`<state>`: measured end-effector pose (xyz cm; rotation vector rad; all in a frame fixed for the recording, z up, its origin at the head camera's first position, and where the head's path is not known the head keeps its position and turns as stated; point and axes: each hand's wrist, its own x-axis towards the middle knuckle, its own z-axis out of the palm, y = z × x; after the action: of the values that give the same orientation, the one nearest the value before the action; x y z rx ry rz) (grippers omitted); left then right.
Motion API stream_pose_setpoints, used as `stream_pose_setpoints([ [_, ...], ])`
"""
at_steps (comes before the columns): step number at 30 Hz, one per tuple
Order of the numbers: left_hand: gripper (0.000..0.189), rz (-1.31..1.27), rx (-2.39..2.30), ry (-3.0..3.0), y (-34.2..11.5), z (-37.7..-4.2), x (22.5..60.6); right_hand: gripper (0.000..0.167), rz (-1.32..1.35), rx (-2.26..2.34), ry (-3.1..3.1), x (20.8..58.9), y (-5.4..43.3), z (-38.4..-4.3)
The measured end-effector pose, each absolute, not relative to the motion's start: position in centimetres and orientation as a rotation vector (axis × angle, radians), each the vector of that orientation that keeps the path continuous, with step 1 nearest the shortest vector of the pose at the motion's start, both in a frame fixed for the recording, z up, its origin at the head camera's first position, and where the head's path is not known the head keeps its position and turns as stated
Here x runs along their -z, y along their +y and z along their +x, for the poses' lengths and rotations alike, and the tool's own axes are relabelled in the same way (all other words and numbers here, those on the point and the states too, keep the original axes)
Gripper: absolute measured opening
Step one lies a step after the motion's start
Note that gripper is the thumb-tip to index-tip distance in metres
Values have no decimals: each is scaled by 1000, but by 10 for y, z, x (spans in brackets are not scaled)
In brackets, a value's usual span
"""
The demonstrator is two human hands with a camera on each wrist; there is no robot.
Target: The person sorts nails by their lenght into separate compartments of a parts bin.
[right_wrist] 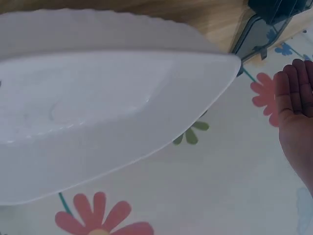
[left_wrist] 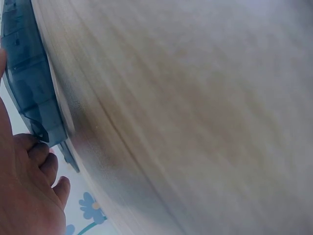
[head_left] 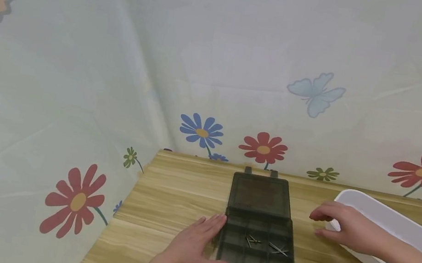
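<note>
A dark translucent compartment box (head_left: 230,256) lies on the table with its lid (head_left: 261,195) folded back. Several thin metal pieces like screws (head_left: 253,241) lie in one middle compartment, and more such pieces (head_left: 279,250) in the one to its right. My left hand (head_left: 189,246) rests against the box's left side, fingers extended along it and thumb at the front corner. In the left wrist view its fingertips meet the box's edge. My right hand (head_left: 352,227), holding nothing, hovers by the left end of a white plastic tub (head_left: 392,222), fingers loosely bent toward the box.
The wood-grain table (head_left: 166,198) ends at a pale curtain (head_left: 239,62) printed with flowers and butterflies, behind and to the left. The tub stands at an angle on the right, under my right forearm. The lid's two latches point toward the back edge.
</note>
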<state>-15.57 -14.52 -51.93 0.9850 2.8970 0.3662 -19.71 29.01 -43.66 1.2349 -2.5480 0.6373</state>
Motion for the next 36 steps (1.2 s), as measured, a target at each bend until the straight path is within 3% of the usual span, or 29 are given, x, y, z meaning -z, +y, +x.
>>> stream_pose_setpoints([
  [15,115,981,-369,2902,-147,-156,518,42,1041,-525,-2689,424,346,-194],
  [36,116,970,-384,2902,-145,-155,518,43,899,-378,-2868,441,408,-188],
])
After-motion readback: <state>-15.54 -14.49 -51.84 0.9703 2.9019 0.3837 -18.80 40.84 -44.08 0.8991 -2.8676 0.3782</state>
